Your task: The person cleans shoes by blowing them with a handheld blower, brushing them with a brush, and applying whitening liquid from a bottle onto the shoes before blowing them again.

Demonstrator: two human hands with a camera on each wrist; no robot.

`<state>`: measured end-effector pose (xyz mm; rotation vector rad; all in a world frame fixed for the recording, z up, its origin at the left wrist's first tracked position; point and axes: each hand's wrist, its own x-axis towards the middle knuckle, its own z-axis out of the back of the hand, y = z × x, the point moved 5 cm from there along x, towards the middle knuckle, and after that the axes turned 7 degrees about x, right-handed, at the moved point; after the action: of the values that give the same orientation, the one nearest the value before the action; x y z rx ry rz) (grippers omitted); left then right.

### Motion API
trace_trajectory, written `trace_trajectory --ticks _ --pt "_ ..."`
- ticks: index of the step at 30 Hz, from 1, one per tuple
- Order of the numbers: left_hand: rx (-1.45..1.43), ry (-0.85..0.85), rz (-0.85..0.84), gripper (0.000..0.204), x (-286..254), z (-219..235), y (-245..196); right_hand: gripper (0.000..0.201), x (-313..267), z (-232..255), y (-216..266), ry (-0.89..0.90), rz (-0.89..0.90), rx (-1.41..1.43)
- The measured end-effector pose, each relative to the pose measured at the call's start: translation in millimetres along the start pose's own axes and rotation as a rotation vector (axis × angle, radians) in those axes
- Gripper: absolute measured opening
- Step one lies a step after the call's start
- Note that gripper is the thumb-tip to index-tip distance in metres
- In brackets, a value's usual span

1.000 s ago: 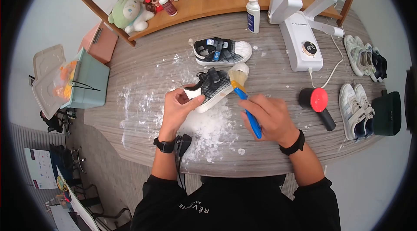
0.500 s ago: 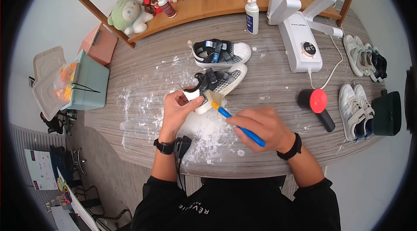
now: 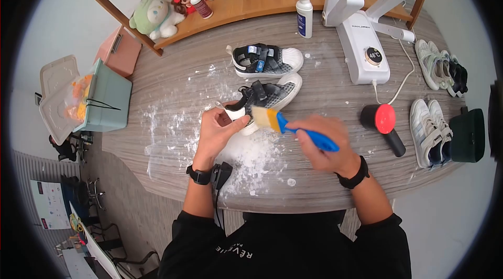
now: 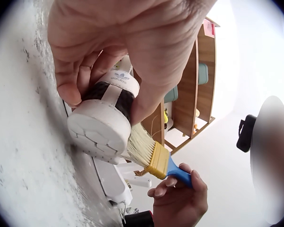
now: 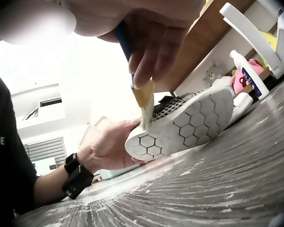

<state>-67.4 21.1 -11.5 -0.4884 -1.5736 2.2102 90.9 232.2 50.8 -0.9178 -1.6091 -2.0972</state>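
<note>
My left hand (image 3: 214,133) grips the heel of a small black-and-white sneaker (image 3: 272,96), thumb on the near side and fingers behind. The sneaker is tilted, so its white hexagon-patterned sole (image 5: 199,124) shows in the right wrist view. In my right hand (image 3: 329,142) is a wide paintbrush (image 3: 273,120) with pale bristles, a yellow ferrule and a blue handle. Its bristles meet the sneaker's side near the heel, close by my left thumb. Just beyond lies the matching sneaker (image 3: 270,64), upright on the table. White powder (image 3: 251,158) is scattered below the held sneaker.
A white bottle (image 3: 304,17) and a white shoe dryer (image 3: 361,48) stand at the back. To the right are a black cup-like tool with a red face (image 3: 385,120), white sneakers (image 3: 427,132) and a dark green case (image 3: 467,135). Plush toys (image 3: 157,14) fill the wooden shelf.
The brush has moved from the sneaker's toe back to its heel side, and its handle has swung to point more rightward. My left hand keeps its hold on the heel.
</note>
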Motion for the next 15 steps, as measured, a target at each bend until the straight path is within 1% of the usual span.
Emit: trace_trajectory --ticks 1,2,3,4,5,6,7,8,9,10,11,13,14,15 --pt "-0.044 -0.009 -0.026 0.046 -1 -4 -5 0.019 -1 5 -2 -0.06 -0.011 -0.039" --pt "-0.087 -0.019 -0.055 0.046 -1 -5 -10 0.019 -2 7 -3 -0.059 -0.01 -0.04" --pt "-0.088 -0.021 -0.059 0.046 -1 -1 -7 0.016 -3 12 -4 -0.124 -0.028 -0.076" --pt "0.039 -0.02 -0.076 0.047 1 3 0 0.013 -3 18 -6 -0.188 -0.045 -0.113" --pt "0.165 -0.019 -0.092 0.049 2 4 -3 0.013 -3 20 -8 -0.186 -0.039 -0.115" --pt "0.164 -0.02 -0.096 0.049 1 5 -6 0.012 -4 25 -9 -0.265 -0.031 -0.154" --pt "0.242 -0.004 -0.179 0.052 -1 5 -13 0.011 -5 31 -9 -0.345 -0.024 -0.194" --pt "0.321 0.014 -0.259 0.056 -4 3 -22 0.011 -6 33 -10 -0.345 -0.026 -0.195" --pt "0.32 0.016 -0.256 0.056 -4 1 -25 0.011 -6 35 -14 -0.372 -0.084 -0.163" --pt "0.394 0.014 -0.333 0.057 -5 -1 -31 0.011 -8 37 -17 -0.398 -0.143 -0.13" --pt "0.469 0.011 -0.41 0.058 -7 -4 -34 0.011 -8 36 -17 -0.397 -0.148 -0.13" --pt "0.45 0.008 -0.404 0.059 -7 -5 -32 0.012 -8 34 -20 -0.374 -0.22 -0.024" --pt "0.432 0.0 -0.402 0.06 -7 -5 -33 0.012 -7 32 -19 -0.374 -0.217 -0.024" --pt "0.432 -0.003 -0.406 0.06 -7 -5 -35 0.012 -6 29 -22 -0.375 -0.252 0.094"
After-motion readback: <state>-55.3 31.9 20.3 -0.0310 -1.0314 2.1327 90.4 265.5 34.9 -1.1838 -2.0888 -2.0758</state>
